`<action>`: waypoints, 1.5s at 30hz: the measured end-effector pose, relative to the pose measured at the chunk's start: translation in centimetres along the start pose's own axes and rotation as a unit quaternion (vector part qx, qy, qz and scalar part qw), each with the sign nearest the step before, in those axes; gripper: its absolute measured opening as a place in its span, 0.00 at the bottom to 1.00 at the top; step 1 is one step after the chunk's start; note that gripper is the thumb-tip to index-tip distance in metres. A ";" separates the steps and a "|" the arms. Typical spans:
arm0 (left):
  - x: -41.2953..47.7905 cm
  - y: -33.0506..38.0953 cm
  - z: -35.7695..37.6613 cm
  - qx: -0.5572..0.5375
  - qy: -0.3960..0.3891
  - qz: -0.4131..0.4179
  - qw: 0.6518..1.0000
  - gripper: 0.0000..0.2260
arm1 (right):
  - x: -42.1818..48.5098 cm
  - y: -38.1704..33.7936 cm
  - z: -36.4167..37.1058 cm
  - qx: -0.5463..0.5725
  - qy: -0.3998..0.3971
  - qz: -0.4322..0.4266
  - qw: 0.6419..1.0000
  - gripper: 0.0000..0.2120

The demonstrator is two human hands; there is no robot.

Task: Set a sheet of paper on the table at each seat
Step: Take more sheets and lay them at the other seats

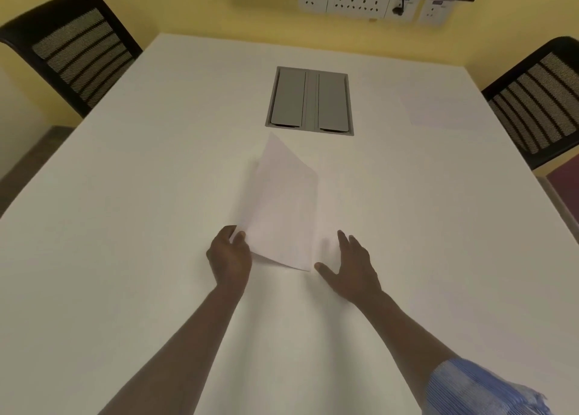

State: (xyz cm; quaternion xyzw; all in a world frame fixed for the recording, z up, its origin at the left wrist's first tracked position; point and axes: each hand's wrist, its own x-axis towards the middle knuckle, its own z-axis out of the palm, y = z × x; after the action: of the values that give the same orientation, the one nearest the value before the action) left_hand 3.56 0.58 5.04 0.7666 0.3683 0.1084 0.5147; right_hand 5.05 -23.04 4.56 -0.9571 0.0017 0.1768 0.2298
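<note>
— Blue-striped sleeve [476, 386] at the lower right edge, two bare forearms beyond it: what is held?

— White paper [282, 214] is pinched at its lower left corner by the left hand [228, 254], thumb on top, fingers curled beneath. Nothing is held by the right hand [351, 267]; its fingers are spread straight, just beside the lower right corner.

— How is the paper placed?

— At frame centre, over the table [125, 195], tilted rather than flat. Its long axis runs up the frame, away from the hands toward the grey hatch [310, 101].

— And the count?

— Two seats are seen: a left chair [75, 47] upper left, a right chair [539, 101] at the right edge. One laid sheet [438, 107] lies faintly visible before the right chair. None is made out before the left chair, which is nearer the holding hand, so that seat is judged next. Whether one sheet or several are held cannot be told.
</note>
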 end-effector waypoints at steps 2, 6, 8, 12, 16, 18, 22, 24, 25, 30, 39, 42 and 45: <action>-1.1 0.6 -2.5 -0.029 -0.001 0.001 1.000 0.06 | -1.6 -1.1 -0.4 0.066 0.027 0.008 0.997 0.45; -4.8 2.2 -7.7 -0.080 -0.002 0.001 0.997 0.07 | -5.8 -3.6 -1.4 0.303 0.032 0.087 0.949 0.40; -6.9 2.4 -10.1 -0.096 -0.011 0.007 0.995 0.07 | -7.9 -4.6 -1.9 0.406 0.015 0.124 0.905 0.37; -11.7 2.2 -14.6 -0.154 -0.038 0.003 0.987 0.09 | -12.2 -5.6 -2.7 0.534 -0.020 0.112 0.838 0.33; -17.4 1.6 -18.6 -0.194 -0.061 0.005 0.979 0.11 | -17.7 -5.9 -3.7 0.597 -0.038 0.087 0.797 0.22; -20.4 1.3 -20.5 -0.197 -0.070 0.016 0.978 0.12 | -20.5 -5.6 -4.0 0.619 -0.042 0.072 0.781 0.21; -26.6 0.2 -23.8 -0.193 -0.080 0.036 0.977 0.10 | -26.9 -5.1 -4.7 0.599 -0.031 0.035 0.800 0.12; -29.5 -0.6 -25.6 -0.190 -0.089 0.049 0.977 0.08 | -30.3 -5.0 -4.9 0.572 -0.011 0.028 0.819 0.10; -30.8 -1.1 -26.4 -0.192 -0.098 0.055 0.975 0.08 | -31.9 -4.9 -4.8 0.559 0.001 0.025 0.829 0.10; -35.4 -3.7 -31.0 -0.188 -0.161 0.050 0.968 0.11 | -38.9 -4.5 -3.8 0.517 0.044 0.002 0.855 0.10; -37.0 -5.4 -42.6 -0.178 -0.202 -0.005 0.963 0.10 | -47.6 -10.2 0.8 0.525 0.026 -0.041 0.850 0.11; -36.2 -6.3 -46.9 -0.159 -0.200 0.010 0.967 0.08 | -49.6 -14.2 3.6 0.540 0.005 -0.051 0.840 0.12; -34.5 -7.5 -52.1 -0.164 -0.180 0.019 0.970 0.07 | -51.5 -19.8 6.8 0.549 -0.004 -0.061 0.834 0.12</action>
State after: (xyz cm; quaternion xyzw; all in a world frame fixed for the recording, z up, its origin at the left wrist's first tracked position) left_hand -52.55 15.72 29.14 0.6857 0.2322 0.0371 0.6889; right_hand -43.82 -6.38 25.04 -0.6712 0.0389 0.1358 0.7277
